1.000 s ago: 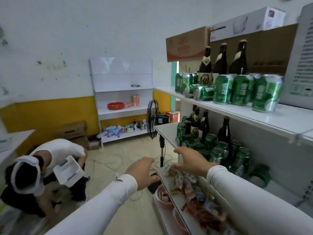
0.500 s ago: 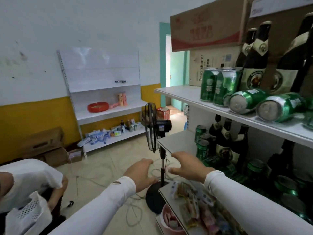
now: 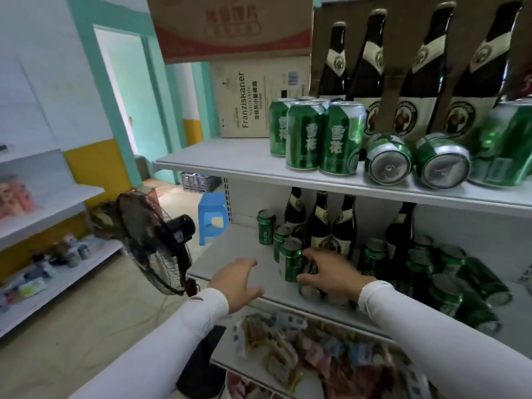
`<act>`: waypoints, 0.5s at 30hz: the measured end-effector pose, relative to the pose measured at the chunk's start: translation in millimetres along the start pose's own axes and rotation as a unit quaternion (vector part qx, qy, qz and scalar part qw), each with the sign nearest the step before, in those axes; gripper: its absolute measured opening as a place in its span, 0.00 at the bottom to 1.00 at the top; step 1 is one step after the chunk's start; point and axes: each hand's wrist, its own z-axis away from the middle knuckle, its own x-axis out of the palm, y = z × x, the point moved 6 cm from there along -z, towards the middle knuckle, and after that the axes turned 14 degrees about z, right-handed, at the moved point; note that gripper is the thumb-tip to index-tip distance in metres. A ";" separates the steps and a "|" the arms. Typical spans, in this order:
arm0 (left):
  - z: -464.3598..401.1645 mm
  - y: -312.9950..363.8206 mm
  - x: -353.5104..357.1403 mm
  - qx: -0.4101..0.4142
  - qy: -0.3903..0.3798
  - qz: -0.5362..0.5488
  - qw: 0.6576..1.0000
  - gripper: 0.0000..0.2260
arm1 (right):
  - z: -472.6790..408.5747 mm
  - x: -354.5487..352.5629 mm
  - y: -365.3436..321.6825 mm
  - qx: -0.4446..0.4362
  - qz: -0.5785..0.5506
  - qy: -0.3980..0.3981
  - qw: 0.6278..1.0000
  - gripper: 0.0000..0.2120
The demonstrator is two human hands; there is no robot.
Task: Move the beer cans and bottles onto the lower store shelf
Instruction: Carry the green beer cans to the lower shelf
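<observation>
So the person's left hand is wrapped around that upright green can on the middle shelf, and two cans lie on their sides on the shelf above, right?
Not quite: it is the right hand whose fingers curl around the upright green can on the middle shelf. The left hand hovers open beside it, holding nothing. The head view shows this. Two cans do lie on their sides on the shelf above.

On the white upper store shelf (image 3: 244,159) I see upright green aluminium beer cans (image 3: 322,136) near the front edge, two more green cans lying on their sides (image 3: 414,162) just beside them, and tall dark glass bottles with cream labels (image 3: 417,82) standing behind. On the white lower store shelf (image 3: 236,249), further green cans (image 3: 266,227) and dark bottles (image 3: 319,226) stand upright; some cans to the right lie tipped (image 3: 475,280). One upright green can (image 3: 290,262) stands near the front.
</observation>
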 end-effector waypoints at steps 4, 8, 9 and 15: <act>-50.1 -1.2 -1.6 0.035 -0.015 -0.009 0.999 0.30 | -20.2 3.7 19.9 0.054 -0.006 0.016 0.998 0.32; -90.4 -4.0 -2.4 0.054 -0.023 -0.016 0.998 0.30 | -49.7 12.0 30.0 0.084 -0.038 0.028 0.995 0.32; -99.4 -6.6 -1.9 0.053 -0.028 -0.021 0.998 0.30 | -56.7 14.0 29.4 0.079 -0.040 0.030 0.996 0.31; -145.8 -12.0 -0.5 0.088 -0.042 -0.021 0.995 0.28 | -81.4 39.9 27.0 0.093 -0.078 0.028 0.992 0.33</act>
